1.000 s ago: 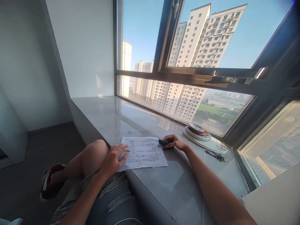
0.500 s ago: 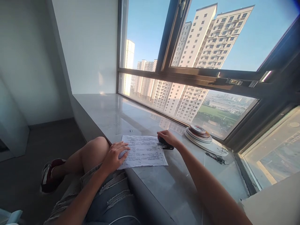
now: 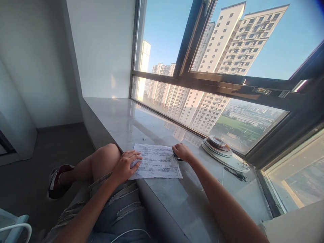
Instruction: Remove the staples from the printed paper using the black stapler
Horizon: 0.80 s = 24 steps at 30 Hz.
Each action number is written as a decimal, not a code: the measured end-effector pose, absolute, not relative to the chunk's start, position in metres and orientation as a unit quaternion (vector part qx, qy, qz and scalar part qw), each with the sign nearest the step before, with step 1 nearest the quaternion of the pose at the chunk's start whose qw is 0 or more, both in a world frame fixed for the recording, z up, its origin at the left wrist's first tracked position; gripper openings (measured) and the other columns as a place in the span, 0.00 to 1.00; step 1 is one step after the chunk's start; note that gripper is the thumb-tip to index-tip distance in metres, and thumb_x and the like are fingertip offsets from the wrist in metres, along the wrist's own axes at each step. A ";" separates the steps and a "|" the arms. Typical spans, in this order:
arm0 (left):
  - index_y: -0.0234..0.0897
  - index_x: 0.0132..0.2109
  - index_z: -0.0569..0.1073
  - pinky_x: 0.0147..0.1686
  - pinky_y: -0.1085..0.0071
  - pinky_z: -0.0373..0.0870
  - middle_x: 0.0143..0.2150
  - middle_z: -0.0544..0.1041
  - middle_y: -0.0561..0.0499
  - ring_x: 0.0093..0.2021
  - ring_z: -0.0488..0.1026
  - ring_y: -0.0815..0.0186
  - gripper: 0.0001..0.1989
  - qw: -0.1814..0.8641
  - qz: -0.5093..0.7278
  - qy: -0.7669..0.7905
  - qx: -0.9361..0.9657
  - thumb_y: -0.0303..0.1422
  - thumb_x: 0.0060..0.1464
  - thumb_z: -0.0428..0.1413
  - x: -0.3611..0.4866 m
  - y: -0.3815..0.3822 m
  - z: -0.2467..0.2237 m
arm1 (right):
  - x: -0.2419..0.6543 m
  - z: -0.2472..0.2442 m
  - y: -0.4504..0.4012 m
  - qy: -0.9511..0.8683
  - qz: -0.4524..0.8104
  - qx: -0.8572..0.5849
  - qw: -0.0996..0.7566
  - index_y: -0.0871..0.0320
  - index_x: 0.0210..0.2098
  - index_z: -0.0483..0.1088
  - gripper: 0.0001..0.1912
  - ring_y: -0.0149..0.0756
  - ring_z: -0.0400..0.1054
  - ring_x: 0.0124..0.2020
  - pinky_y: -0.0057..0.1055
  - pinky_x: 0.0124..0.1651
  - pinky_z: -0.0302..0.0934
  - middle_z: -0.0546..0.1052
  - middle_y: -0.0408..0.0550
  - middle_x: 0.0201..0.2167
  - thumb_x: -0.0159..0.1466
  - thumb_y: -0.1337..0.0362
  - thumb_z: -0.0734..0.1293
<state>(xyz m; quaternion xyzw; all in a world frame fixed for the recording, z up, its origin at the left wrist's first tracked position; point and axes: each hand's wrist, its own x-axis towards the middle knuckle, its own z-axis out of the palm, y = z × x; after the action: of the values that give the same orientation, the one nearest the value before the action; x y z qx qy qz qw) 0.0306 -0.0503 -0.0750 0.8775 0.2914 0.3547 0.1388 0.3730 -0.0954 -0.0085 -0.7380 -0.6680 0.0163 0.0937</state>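
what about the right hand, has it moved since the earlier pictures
Yes, slightly: the right hand is now farther left of the lower-right window corner, closer in over the paper.

Daylight floods through the dark-framed glass window (image 3: 215,80), glare streaks the flat, glossy grey sill (image 3: 116,114); dark-grey floor (image 3: 63,143), left, dim!

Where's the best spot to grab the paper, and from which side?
Probably the paper's near left corner, from the lap side: it seems to stick out past the ledge's edge, so a thumb could go above and fingers below. The rest mostly lies flat. The left hand is on its left part, the right hand holds the stapler at its right edge.
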 end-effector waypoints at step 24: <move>0.45 0.48 0.79 0.65 0.47 0.61 0.57 0.78 0.49 0.63 0.69 0.52 0.12 0.122 0.362 0.283 0.880 0.38 0.64 0.52 0.032 -0.048 -0.076 | 0.337 -0.011 -0.102 -0.690 -0.018 -0.722 -0.041 0.58 0.31 0.75 0.17 0.42 0.72 0.37 0.33 0.39 0.58 0.79 0.55 0.35 0.70 0.61 0.58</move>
<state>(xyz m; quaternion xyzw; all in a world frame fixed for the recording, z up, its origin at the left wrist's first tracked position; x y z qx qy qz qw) 0.0317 -0.0485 -0.0759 0.8799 0.2829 0.3619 0.1215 0.3366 -0.1020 -0.0107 -0.7220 -0.6905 -0.0176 -0.0409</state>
